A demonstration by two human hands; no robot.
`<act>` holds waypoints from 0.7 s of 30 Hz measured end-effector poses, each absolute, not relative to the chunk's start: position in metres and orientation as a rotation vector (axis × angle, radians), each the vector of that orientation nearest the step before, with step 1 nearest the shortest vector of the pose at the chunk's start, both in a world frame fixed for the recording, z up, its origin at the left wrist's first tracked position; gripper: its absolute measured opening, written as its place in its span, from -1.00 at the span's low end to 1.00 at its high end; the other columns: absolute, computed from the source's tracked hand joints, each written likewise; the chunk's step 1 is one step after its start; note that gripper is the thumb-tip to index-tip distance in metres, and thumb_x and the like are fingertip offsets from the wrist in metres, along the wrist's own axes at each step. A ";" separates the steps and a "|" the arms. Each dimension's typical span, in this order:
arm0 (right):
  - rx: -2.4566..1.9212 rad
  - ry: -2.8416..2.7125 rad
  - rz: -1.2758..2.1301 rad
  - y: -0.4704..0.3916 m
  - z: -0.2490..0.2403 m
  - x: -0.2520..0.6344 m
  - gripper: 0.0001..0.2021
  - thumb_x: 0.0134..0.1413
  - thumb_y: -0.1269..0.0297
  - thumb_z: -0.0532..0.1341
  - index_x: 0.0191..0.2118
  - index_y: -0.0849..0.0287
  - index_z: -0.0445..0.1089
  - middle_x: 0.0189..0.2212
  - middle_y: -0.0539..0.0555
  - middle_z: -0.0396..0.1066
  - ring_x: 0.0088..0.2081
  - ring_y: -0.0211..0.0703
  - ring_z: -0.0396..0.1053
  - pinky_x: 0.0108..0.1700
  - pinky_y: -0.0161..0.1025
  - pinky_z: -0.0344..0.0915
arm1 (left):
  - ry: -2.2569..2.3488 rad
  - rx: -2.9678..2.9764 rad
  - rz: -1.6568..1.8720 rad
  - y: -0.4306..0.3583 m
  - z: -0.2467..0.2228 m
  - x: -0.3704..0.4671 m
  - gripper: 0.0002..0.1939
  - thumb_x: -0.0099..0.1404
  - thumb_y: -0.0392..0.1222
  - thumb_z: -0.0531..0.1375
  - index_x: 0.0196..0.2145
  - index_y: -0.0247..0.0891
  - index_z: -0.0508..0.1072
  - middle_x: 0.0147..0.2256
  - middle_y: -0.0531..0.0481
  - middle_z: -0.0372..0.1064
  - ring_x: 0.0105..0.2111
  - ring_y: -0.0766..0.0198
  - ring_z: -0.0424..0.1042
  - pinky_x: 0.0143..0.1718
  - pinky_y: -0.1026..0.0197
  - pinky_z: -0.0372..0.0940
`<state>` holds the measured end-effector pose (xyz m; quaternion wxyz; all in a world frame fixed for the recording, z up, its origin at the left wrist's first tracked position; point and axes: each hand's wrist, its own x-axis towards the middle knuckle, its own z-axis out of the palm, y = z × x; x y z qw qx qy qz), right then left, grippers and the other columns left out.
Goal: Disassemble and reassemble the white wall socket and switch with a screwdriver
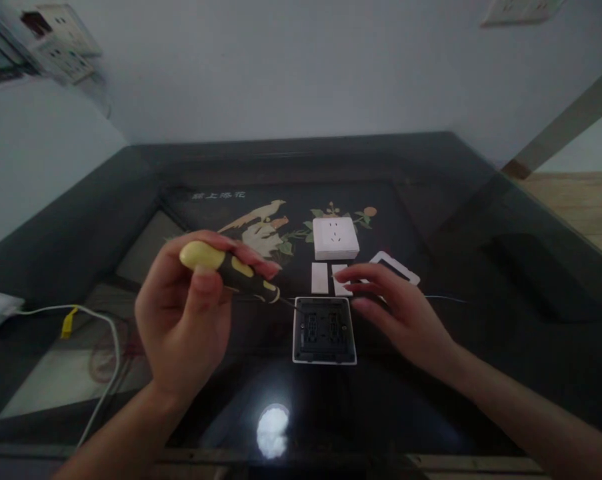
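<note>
My left hand [185, 307] is closed round the yellow and black handle of a screwdriver [241, 272]. Its thin shaft points down and right, with the tip over the top left part of a switch module [325, 330]. That square module lies on the table, black inside with a white rim. My right hand [401, 310] hovers at the module's upper right, fingers apart. Its fingertips overlap a small white rectangular plate [341, 288]; whether they touch it I cannot tell. A second white plate [319, 278] lies just left of it.
Behind the plates stands a white socket box [335, 238]. A white frame [391, 265] is partly hidden behind my right hand. A white cable [115, 340] with a yellow tag runs along the left. A dark flat object [545, 277] lies at right on the dark glossy table [205, 427].
</note>
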<state>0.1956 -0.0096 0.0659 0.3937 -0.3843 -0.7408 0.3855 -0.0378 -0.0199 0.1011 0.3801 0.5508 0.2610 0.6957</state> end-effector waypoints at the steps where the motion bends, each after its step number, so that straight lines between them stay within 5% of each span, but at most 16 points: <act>1: -0.995 -1.986 0.936 -0.015 0.056 0.201 -0.70 0.26 0.13 0.20 0.06 0.06 0.32 -0.02 0.15 0.45 0.01 -0.06 0.46 0.04 0.00 0.45 | 0.668 1.402 1.785 -0.021 0.098 -0.040 -0.79 0.39 -0.11 0.21 -0.14 -0.31 0.52 -0.30 -0.01 0.51 -0.34 0.25 0.57 -0.26 0.20 0.55; 7: -1.072 -2.286 0.899 -0.039 0.014 0.210 -0.07 -0.15 -0.19 0.38 0.31 0.00 0.06 0.36 0.30 -0.04 0.34 0.27 0.05 0.25 0.21 0.22 | 0.767 1.399 1.807 -0.022 0.078 -0.040 -0.74 0.38 -0.09 0.22 -0.07 -0.30 0.51 -0.31 -0.02 0.52 -0.40 0.24 0.57 -0.34 0.20 0.54; 21: -1.065 -2.368 0.825 -0.040 0.006 0.203 -0.12 -0.05 0.14 0.43 0.32 -0.04 -0.03 0.34 0.25 -0.03 0.32 0.16 0.08 0.26 0.15 0.22 | 0.798 1.404 1.826 -0.020 0.071 -0.041 -0.77 0.38 -0.10 0.23 -0.12 -0.30 0.52 -0.33 -0.02 0.52 -0.42 0.26 0.56 -0.40 0.20 0.55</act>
